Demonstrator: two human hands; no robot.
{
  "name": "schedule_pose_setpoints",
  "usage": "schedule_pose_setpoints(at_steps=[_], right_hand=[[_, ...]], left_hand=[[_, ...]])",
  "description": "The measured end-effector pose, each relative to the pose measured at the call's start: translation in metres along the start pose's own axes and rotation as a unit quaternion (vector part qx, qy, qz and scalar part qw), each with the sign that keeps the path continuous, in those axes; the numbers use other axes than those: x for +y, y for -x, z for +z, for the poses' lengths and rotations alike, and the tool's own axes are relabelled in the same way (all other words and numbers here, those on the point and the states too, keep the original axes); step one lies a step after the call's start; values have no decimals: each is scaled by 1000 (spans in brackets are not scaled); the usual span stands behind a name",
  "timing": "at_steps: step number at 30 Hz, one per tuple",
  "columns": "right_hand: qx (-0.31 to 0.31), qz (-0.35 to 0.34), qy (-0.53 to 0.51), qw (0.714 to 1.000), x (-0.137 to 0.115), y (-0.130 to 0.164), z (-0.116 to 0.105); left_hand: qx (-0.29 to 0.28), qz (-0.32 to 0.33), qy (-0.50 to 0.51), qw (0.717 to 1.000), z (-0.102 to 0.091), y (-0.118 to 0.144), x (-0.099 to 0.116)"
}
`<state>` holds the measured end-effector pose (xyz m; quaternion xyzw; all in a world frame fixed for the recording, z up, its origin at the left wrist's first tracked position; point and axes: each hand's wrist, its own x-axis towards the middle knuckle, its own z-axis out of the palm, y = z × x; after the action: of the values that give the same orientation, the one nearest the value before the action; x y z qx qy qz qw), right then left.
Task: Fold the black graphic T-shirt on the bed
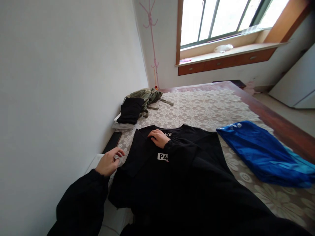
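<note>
Pressing your right hand [159,137] flat, fingers spread and gripping nothing, just below the collar of a black T-shirt [172,170], you hold the garment spread face up on the bed's floral cover [211,108]. Your left hand [108,162] hangs at the shirt's left edge, fingers loosely curled; whether they pinch the cloth cannot be told from here. That side of the shirt looks turned inward already, its fold running from the shoulder down beside the white printed label [162,156].

A blue garment [265,154] lies just beside the shirt on the right, apart from it. Near the wall sit a folded black piece [130,109] and an olive-green bundle [147,95] with trailing straps.

The risk lies on the left. The shirt sits close to the bed's edge by the white wall [61,82], and a sideways tug there could drag the hem off the cover or skew the fold. Lifting the pinning palm too soon would likely let the collar shift and wrinkle. Your own dark sleeve [197,164] covers much of the cloth, so creases beneath it may pass unnoticed.
</note>
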<state>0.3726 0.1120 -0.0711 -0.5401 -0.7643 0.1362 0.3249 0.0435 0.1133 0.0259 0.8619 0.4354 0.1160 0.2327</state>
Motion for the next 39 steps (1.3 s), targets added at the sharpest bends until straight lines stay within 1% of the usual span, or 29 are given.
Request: schedule_pose_setpoints(at_steps=[2,4,6,8,11,13,15,19,24,28,32,35,37,39], right_hand=[[1,1,-10,1000,2,-1,0],[6,-3,-19,1000,3,-2,0],[7,-12,-23,1000,4,-2,1],[4,-16,-25,1000,5,-3,1],[2,-15,-26,1000,5,-3,0],[4,-13,-24,1000,4,-3,-1],[8,-10,-22,1000,4,-3,-2],[12,-5,-18,1000,3,-2,-2],[13,-7,-13,1000,4,-2,0],[19,-8,-10,1000,4,-1,1],[20,-8,5,1000,4,0,0],[31,-5,39,999,4,1,-2],[37,-22,69,997,4,2,-2],[25,-58,98,993,4,3,0]], left_hand=[[12,20,-1,1000,-4,-31,9],[7,54,-28,998,-2,-68,15],[-8,89,-83,992,5,-105,17],[-35,108,-107,988,13,-136,16],[-90,135,-128,978,17,-167,12],[-121,143,-155,970,15,-180,8],[-138,134,-195,962,13,-188,4],[-138,95,-280,945,13,-192,-3],[-118,64,-352,926,21,-183,-5],[-99,51,-388,915,22,-178,-5],[-79,59,-389,916,22,-170,-1],[-51,76,-375,923,25,-159,8],[-35,100,-360,927,28,-150,16],[-33,131,-342,930,36,-140,22]])
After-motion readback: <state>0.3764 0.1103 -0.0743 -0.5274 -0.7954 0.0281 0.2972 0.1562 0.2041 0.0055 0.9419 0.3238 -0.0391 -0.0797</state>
